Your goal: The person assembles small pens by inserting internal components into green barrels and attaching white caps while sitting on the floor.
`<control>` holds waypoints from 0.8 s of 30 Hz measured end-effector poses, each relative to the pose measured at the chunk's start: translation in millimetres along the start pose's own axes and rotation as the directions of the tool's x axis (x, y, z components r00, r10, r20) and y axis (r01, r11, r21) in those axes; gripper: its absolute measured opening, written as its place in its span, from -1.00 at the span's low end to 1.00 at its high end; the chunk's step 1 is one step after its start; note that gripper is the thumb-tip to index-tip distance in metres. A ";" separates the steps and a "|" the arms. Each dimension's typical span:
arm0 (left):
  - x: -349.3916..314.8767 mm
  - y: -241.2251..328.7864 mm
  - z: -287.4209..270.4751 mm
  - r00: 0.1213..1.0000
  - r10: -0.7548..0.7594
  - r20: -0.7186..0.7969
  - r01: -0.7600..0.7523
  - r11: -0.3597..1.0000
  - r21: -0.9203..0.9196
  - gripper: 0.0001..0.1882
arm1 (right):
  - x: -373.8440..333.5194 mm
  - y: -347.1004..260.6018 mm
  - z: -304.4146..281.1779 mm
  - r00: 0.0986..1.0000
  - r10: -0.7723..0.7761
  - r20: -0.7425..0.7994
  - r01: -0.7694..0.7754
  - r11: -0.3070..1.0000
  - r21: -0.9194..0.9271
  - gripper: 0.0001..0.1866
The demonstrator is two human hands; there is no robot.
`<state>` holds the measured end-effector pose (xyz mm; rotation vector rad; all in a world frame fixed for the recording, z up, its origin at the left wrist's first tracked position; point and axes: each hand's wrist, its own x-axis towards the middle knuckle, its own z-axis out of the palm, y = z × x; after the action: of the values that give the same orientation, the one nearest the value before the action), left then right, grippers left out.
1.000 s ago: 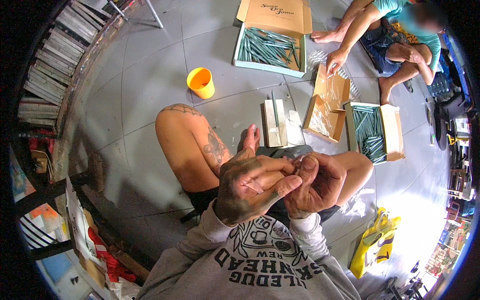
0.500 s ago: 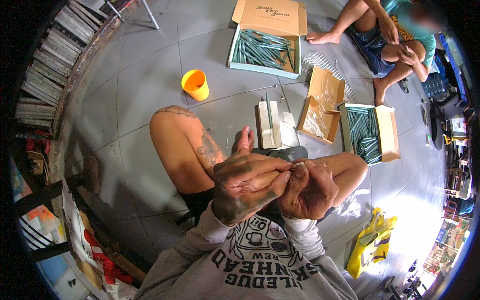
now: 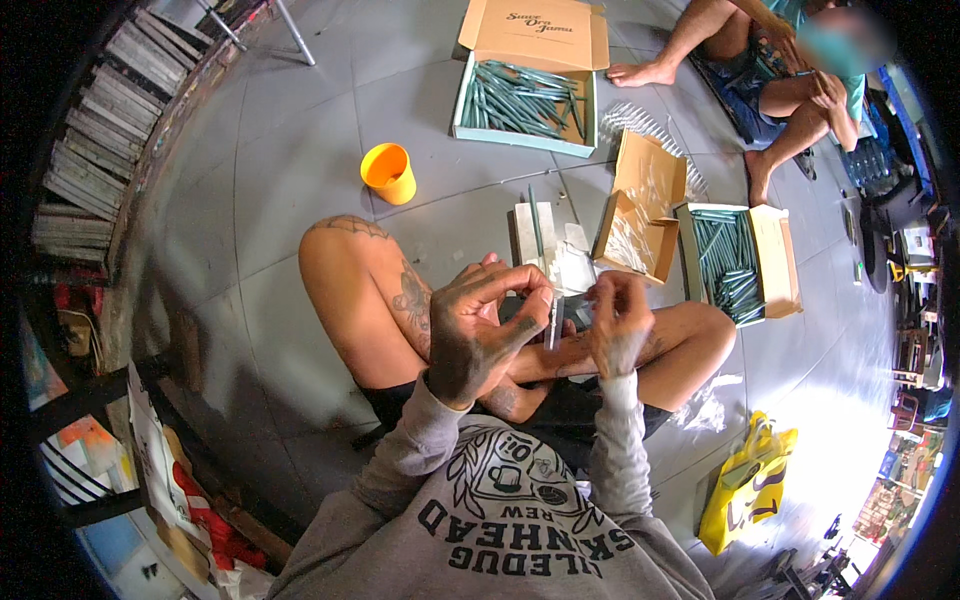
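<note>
My left hand (image 3: pixel 480 325) is closed in a pinch, thumb against forefinger. A narrow clear plastic strip or sleeve (image 3: pixel 555 325) hangs from its fingertips. A little to its right, my right hand (image 3: pixel 620 325) has its fingers curled together; whatever is between them, if anything, is hidden. The two hands are apart, above my crossed legs. Just beyond them a pale rectangular block (image 3: pixel 527 235) lies on the floor with one slim dark green stick (image 3: pixel 535 215) lengthwise on it. Beside the block are some white pieces (image 3: pixel 573 255) like paper or film.
An open box of green sticks (image 3: pixel 525 100) lies ahead, another box of them (image 3: pixel 725 260) to the right. Between them sits a brown carton with clear strips (image 3: pixel 630 245). An orange cup (image 3: pixel 388 175) stands left, a yellow bag (image 3: pixel 750 485) right. Another person (image 3: pixel 780 90) sits far right.
My hands were together and have drawn apart, moving slightly away from my body. The clear strip now shows hanging from my left hand. The other person's hands have shifted.
</note>
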<state>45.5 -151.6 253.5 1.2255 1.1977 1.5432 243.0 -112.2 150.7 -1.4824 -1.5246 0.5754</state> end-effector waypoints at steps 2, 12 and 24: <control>3.2 12.8 1.3 0.996 -0.093 0.016 0.093 0.996 -0.015 -0.92 | -3.5 49.3 9.7 0.994 -0.022 0.107 0.035 0.992 -0.123 -0.92; 12.8 6.9 6.7 0.995 -0.008 0.096 0.021 0.992 -0.127 -0.88 | 15.5 6.0 -4.8 0.937 0.154 0.315 -0.117 0.984 -0.133 -0.76; 7.5 14.8 18.0 0.988 -0.091 0.122 0.090 0.996 0.018 -0.81 | 0.0 -125.2 -44.6 0.974 0.123 0.192 -0.209 0.818 0.536 -0.81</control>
<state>61.1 -144.4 270.9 1.2384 1.1676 1.3757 214.0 -145.0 276.1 -1.1342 -1.1911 1.1515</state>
